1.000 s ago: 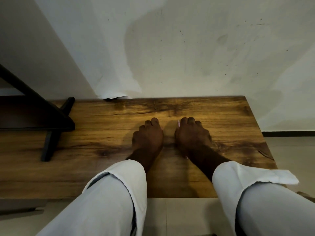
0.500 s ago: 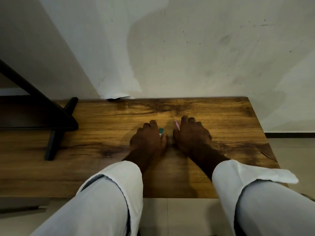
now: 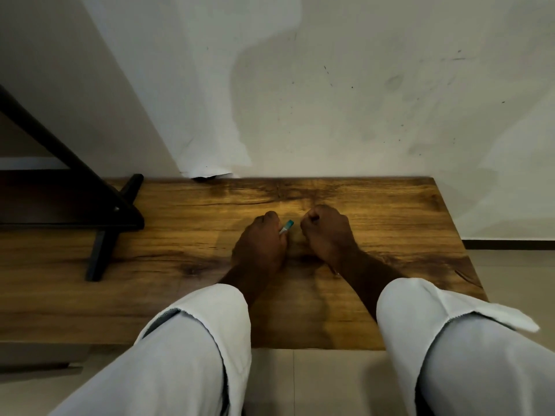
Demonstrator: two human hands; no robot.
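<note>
Left hand [image 3: 260, 249]: resting on the desk [image 3: 168, 265], fingers curling round a small teal-tipped pen [image 3: 287, 227].
Pen: poking out beside the thumb, in the gap between the two hands.
Right hand [image 3: 329, 235]: curling into a fist on the desk; whether it is holding anything, I cannot tell.
Risk: the hands are crowding close, so a knock from the right hand could be loosening the pen and sending it rolling across the desk.

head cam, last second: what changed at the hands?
Both hands went from flat on the tabletop to curled. The left hand now pinches a teal-tipped stick; the right hand closed into a fist, and the pink piece at its fingertips no longer shows. Tabletop and black stand unchanged.
</note>
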